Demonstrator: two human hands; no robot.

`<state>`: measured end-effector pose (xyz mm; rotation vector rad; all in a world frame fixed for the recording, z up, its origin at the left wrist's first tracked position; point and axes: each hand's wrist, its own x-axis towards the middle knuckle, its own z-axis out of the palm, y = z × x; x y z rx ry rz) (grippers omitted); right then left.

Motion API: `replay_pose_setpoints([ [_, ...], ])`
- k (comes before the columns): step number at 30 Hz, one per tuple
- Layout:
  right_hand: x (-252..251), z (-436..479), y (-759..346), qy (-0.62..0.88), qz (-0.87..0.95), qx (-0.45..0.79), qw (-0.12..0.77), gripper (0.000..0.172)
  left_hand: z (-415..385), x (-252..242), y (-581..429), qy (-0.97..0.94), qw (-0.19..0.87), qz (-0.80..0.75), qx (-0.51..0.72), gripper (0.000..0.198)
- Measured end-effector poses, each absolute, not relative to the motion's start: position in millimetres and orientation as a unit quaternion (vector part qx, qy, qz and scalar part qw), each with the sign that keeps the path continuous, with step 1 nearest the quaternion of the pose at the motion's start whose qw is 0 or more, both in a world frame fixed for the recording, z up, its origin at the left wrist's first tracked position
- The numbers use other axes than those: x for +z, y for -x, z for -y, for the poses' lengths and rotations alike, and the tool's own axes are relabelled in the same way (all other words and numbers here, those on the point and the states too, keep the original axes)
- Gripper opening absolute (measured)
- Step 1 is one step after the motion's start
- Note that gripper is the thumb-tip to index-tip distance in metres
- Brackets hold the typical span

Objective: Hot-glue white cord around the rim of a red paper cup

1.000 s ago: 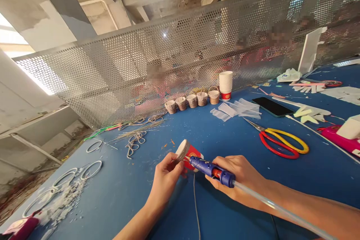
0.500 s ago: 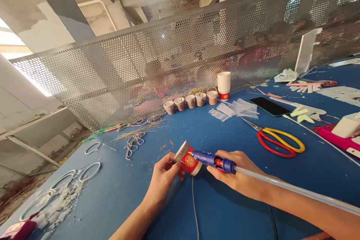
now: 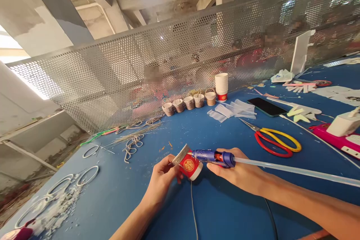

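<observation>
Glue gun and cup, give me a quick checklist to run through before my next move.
1. Left hand grips the red cup: ok.
2. Right hand holds the glue gun firmly: ok.
3. Nozzle points at the cup's wrapped end: ok.
4. Nozzle touches the cup: cannot tell.
5. Glue stick sits in the gun's back: ok.
6. Scissors lie apart from both hands: ok.
</observation>
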<state>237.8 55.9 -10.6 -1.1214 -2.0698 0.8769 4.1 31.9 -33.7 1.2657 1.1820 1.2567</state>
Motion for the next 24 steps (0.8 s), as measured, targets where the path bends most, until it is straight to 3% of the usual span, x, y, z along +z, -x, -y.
replay_pose_setpoints([
  [16, -13.9, -47.9, -228.0, 0.389, 0.823, 0.271, 0.313, 0.026, -33.6, -36.7, -3.3, -0.537, 0.475, -0.469, 0.516, 0.014],
  [24, -5.1, -53.8, -237.5, 0.428, 0.783, 0.328, 0.310, 0.030, -33.7, -36.1, -1.3, -0.539, 0.468, -0.475, 0.514, 0.009],
])
